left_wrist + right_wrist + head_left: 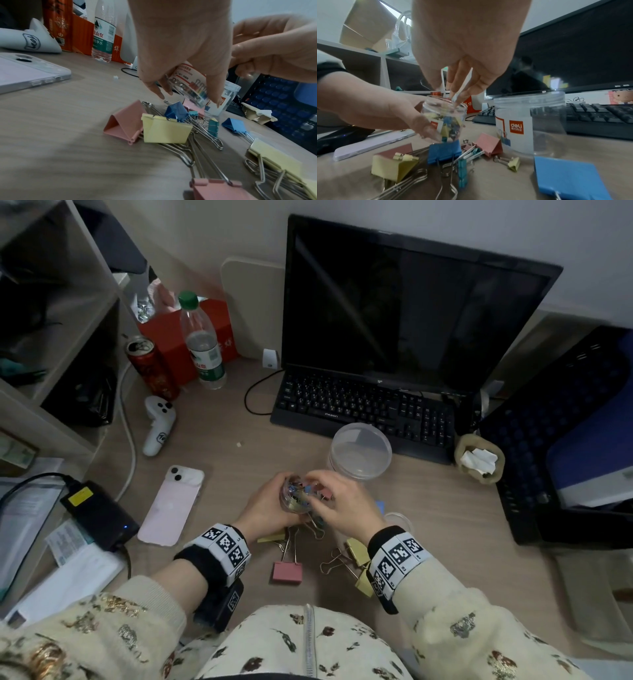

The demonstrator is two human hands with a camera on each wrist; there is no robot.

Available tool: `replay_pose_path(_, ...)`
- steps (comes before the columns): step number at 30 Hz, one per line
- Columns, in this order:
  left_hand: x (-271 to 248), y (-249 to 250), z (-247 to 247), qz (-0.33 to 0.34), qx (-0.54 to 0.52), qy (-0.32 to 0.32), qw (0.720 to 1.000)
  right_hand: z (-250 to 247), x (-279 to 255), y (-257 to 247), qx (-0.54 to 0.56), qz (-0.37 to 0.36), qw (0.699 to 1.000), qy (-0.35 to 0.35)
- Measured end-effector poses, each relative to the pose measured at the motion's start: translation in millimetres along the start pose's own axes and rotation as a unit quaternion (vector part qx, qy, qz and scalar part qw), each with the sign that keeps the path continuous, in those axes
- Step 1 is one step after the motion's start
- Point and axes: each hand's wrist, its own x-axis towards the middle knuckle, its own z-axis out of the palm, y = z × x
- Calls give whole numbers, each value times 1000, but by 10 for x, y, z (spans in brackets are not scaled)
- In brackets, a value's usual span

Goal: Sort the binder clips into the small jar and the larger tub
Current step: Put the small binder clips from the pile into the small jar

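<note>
Nearest on the wood-grain worktop (212, 460), large binder clips (288, 571) lie scattered, pink and yellow. Above them the left hand (265, 510) grips the small jar (297, 496), tilted and holding small clips, while the right hand (346, 503) dips its fingertips (453, 93) into its mouth, whether pinching anything I cannot tell. Just beyond stands the larger tub (360, 451), open, before the keyboard (364, 412) and monitor (407, 313); a phone (171, 505) lies left

Head cam looks steeply down on my desk (222, 453) from above, near edge at the bottom. Both wrist cams sit low, close, facing the desk's far edge. All three share the small jar (297, 497) and the binder clips (167, 130) beneath it.
</note>
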Motion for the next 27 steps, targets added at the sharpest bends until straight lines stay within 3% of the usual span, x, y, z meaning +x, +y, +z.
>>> replay_pose_path(3,-3,-33,-32,-1,-2,13,1000,34,-40,84,11,34,998,47)
replay_pose_path(6,-8,-61,-70,-2,6,22,1000,100,-89,279,-4,90,995,38)
replay_pose_path(10,-20,-74,-114,-13,1,26,1000,199,-118,421,-51,146,986,-68)
replay_pose_path(13,-37,-65,-135,-17,-2,26,1000,263,-143,394,-86,138,972,-168)
replay_pose_path(16,-45,-62,-161,-21,-5,25,999,317,-154,374,-88,134,963,-216)
replay_pose_path(20,-35,-74,-177,-28,1,23,999,308,-145,359,-88,143,961,-221)
replay_pose_path(27,-30,-38,-148,-23,9,25,999,200,-175,405,-91,179,965,-168)
